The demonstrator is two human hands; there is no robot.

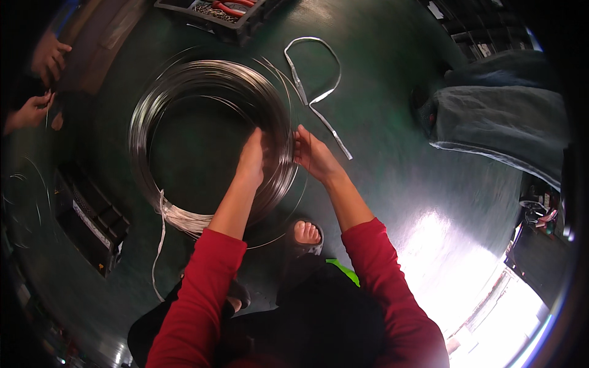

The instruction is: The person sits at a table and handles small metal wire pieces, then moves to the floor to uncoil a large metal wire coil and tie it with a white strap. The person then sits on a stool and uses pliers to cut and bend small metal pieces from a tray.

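Observation:
A large coil of thin silvery wire (144,132) lies on the dark green floor in front of me. My left hand (251,158) is inside the ring, against the inner side of its right part; its fingers are partly hidden and blurred. From outside, my right hand (314,153) presses on the same bundle with bent fingers. White strip (161,236) binds the coil at its lower left, and one end trails along the floor. A loose bent white strip (337,70) lies beyond my right hand. Several wire ends stick out at the coil's upper right.
A dark crate (211,23) with red-handled pliers and small metal pieces stands at the far edge. Another person's hands (38,110) are at the far left, above a black box (92,218). Translucent sheeting (503,116) covers something at right. My foot (307,233) is close to the coil.

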